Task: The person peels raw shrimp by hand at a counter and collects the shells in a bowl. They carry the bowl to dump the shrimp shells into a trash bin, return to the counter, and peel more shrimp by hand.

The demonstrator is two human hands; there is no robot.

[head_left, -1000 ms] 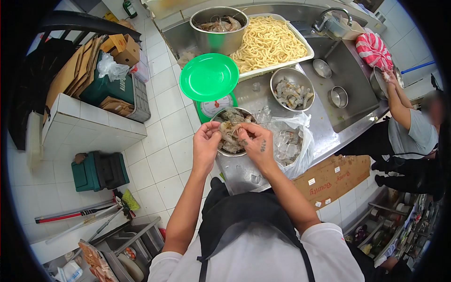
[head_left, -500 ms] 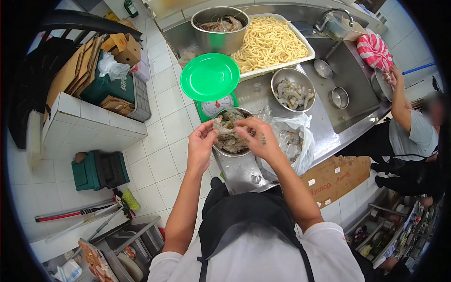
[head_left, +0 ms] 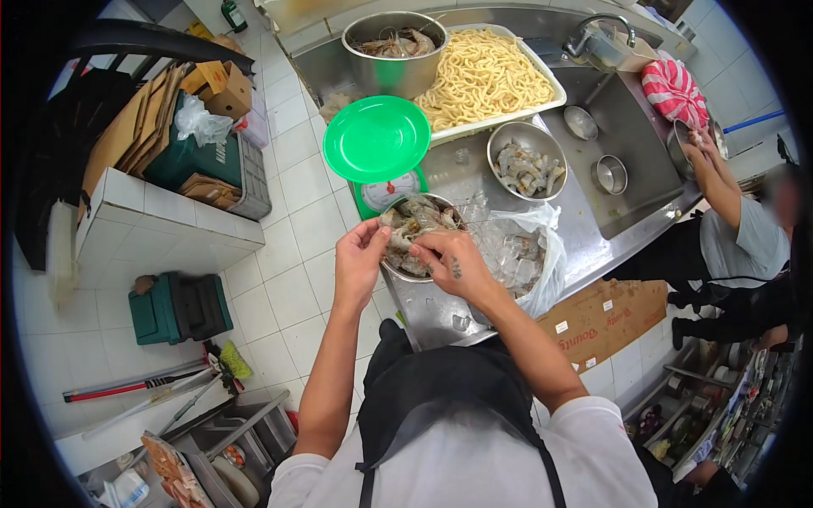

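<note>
Both my hands are over a steel bowl (head_left: pixel 415 273) full of grey raw shrimp and shells. My left hand (head_left: pixel 359 254) pinches a shrimp (head_left: pixel 395 240) at the bowl's left side. The fingers of my right hand (head_left: pixel 453 261) are closed at the same shrimp's lower end, pinching it or a bit of its shell. Right behind the bowl stands a kitchen scale (head_left: pixel 391 190) with a green plate (head_left: pixel 378 140) on top. Peeled-looking shrimp fill a second steel bowl (head_left: pixel 527 162). A plastic bag of ice (head_left: pixel 515 254) rests close to my right hand.
A steel pot of whole shrimp (head_left: pixel 395 63) and a tray of thick noodles (head_left: pixel 484 78) stand at the back. To the right, the sink (head_left: pixel 635 152) holds two small bowls. Another person (head_left: pixel 737 220) works beyond it, hands near a red-striped bag (head_left: pixel 675 91).
My right hand has come down and left from above the bowl, bringing its fingers to the shrimp. My left hand has barely moved. The other person's arm has shifted slightly.
</note>
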